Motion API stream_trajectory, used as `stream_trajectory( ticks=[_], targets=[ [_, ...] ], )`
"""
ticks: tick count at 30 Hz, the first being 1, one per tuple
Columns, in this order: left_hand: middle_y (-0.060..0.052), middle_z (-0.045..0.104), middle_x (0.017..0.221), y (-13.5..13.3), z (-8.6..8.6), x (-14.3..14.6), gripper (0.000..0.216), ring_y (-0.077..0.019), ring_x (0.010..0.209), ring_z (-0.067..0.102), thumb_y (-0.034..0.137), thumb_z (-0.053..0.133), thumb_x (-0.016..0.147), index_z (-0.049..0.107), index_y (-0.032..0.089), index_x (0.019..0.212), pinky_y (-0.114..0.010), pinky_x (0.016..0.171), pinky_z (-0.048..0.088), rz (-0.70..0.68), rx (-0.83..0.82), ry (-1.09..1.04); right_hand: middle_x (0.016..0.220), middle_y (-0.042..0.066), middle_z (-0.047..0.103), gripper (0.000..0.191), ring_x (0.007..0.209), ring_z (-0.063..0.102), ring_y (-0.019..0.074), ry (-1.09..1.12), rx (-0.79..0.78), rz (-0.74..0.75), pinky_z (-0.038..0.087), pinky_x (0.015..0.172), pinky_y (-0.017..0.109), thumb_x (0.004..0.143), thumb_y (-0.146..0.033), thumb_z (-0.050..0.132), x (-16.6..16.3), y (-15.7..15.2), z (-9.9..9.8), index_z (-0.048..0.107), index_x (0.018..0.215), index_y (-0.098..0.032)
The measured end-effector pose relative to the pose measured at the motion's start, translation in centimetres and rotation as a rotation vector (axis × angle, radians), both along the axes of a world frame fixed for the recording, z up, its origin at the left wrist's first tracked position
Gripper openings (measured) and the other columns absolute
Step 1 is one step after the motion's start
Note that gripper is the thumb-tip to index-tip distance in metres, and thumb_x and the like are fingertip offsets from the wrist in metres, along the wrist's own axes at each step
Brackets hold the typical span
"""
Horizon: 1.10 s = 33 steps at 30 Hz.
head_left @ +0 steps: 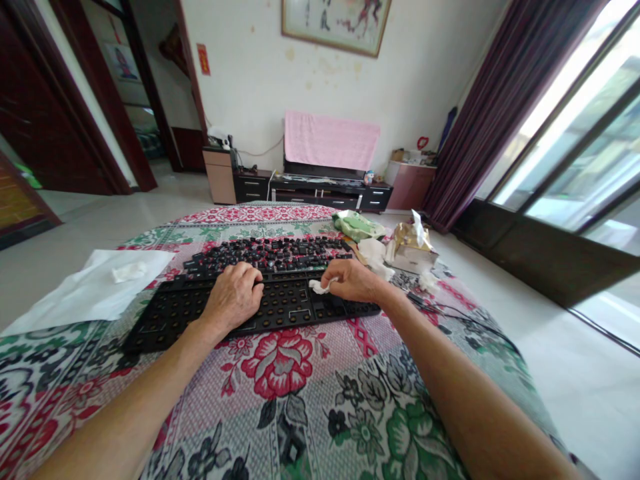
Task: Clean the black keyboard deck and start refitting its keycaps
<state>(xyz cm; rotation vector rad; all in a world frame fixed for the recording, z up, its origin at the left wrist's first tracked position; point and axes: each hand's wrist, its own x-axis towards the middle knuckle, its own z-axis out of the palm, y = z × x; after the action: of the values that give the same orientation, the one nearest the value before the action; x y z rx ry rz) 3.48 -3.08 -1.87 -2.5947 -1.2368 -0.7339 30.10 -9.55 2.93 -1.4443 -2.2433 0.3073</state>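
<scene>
Both forearms reach far over floral cloth (320, 400). Left hand (234, 298) palm-down, fingers curled, pressing flat on black keyboard frame (280, 308), centre-left. Right hand (353, 280) pinches white wad (319, 287) between fingertips, wad touching frame right of centre. Loose keycaps (273, 253) piled just beyond frame.

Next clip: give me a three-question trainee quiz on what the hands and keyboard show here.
1. True or false: the left hand rests on the keyboard base.
2. What does the right hand pinch? A) white wad B) a loose keycap C) the cable
3. Fill in: the removed keycaps lie ____ the base, farther from the person.

Key: 1 true; 2 A; 3 behind.
</scene>
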Motion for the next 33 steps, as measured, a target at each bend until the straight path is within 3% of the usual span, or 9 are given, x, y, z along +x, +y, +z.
stream_trajectory(
  ticks=[6,14,19,24,28,33],
  targets=[
    [-0.009,0.057,0.09,0.1,-0.1,-0.1,0.015,-0.0233,0.088,0.052,0.025,0.046,0.079,0.059,0.018,0.084,-0.038,0.081,0.042,0.001,-0.008,-0.009,0.079,0.0,0.064,0.027,0.068,0.056,0.0097,-0.019,-0.064,0.072,0.043,0.064,0.021,0.063,-0.006,0.051,-1.3,-1.9,0.2,0.069,0.079,-0.02],
    [-0.009,0.057,0.09,0.1,-0.2,-0.1,0.017,-0.0232,0.088,0.052,0.026,0.046,0.08,0.06,0.017,0.084,-0.037,0.082,0.042,0.006,0.021,0.007,0.073,0.002,0.063,0.025,0.062,0.053,0.0094,0.059,0.046,-0.1,0.041,0.059,0.021,0.063,-0.006,0.049,-1.1,-4.2,-0.3,0.069,0.074,-0.016],
    [-0.009,0.057,0.091,0.1,-0.3,-0.2,0.017,-0.0224,0.089,0.052,0.025,0.046,0.08,0.06,0.017,0.085,-0.036,0.083,0.041,0.001,0.011,-0.011,0.073,0.002,0.064,0.03,0.069,0.056,0.0115,0.024,0.104,0.024,0.042,0.066,0.021,0.061,-0.004,0.049,-1.7,-4.5,-1.5,0.071,0.078,-0.017],
    [-0.009,0.058,0.092,-0.1,-0.2,-0.2,0.018,-0.0228,0.091,0.053,0.025,0.045,0.08,0.06,0.017,0.086,-0.037,0.083,0.042,-0.021,-0.02,-0.056,0.068,0.003,0.062,0.023,0.061,0.054,0.0122,-0.062,0.089,-0.108,0.041,0.06,0.022,0.061,-0.006,0.05,-0.7,-4.8,-1.7,0.069,0.068,-0.017],
    [-0.009,0.059,0.093,0.2,-0.2,-0.3,0.018,-0.0223,0.093,0.054,0.021,0.044,0.079,0.061,0.018,0.085,-0.038,0.085,0.042,-0.048,-0.05,-0.098,0.073,0.003,0.061,0.025,0.069,0.055,0.013,0.067,0.21,-0.092,0.042,0.066,0.024,0.063,-0.004,0.05,-1.1,-4.4,-1.5,0.067,0.075,-0.017],
    [-0.006,0.061,0.095,1.0,-0.4,-1.4,0.027,-0.0194,0.093,0.055,0.01,0.039,0.076,0.062,0.019,0.087,-0.037,0.09,0.042,-0.134,-0.114,-0.152,0.08,0.005,0.06,0.027,0.08,0.054,0.0151,0.128,0.303,-0.02,0.043,0.075,0.027,0.069,-0.002,0.049,-4.3,-1.4,-1.6,0.065,0.084,-0.017]
  ],
)
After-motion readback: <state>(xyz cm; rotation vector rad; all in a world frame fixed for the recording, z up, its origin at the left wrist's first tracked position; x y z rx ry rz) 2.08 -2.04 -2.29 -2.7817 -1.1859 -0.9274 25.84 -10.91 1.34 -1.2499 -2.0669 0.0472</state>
